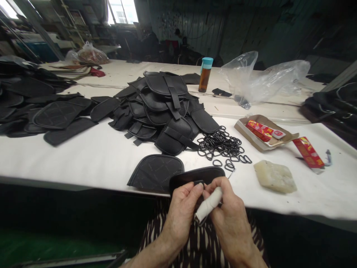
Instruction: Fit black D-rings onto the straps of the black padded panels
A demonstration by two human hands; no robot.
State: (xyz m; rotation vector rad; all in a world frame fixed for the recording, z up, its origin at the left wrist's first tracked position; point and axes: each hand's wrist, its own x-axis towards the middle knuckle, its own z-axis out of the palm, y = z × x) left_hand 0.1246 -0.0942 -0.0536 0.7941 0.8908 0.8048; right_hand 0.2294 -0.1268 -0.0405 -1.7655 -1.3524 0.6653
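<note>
At the table's near edge, my left hand point(182, 204) pinches a black leather flap point(196, 175) by a small strap end, thumb on top. My right hand point(230, 212) is closed around an awl-like tool with a white-wrapped handle point(209, 204). A thin metal shaft shows beyond the fingers, pointing up and right. The right fingertips meet the left ones at the strap, and hide what lies between them. Beside the held flap rests another black flap point(156, 173), patterned side up. Black D-rings point(221, 143) lie in a loose heap just beyond my hands.
Behind is a pile of black flaps with straps point(164, 96); more flaps point(60, 113) spread left. At right are a cardboard tray point(251, 136) holding red boxes, another red box point(309, 153) and a yellowish wax-like block point(275, 176). A bottle point(205, 76) and clear plastic bag point(273, 82) stand farther back.
</note>
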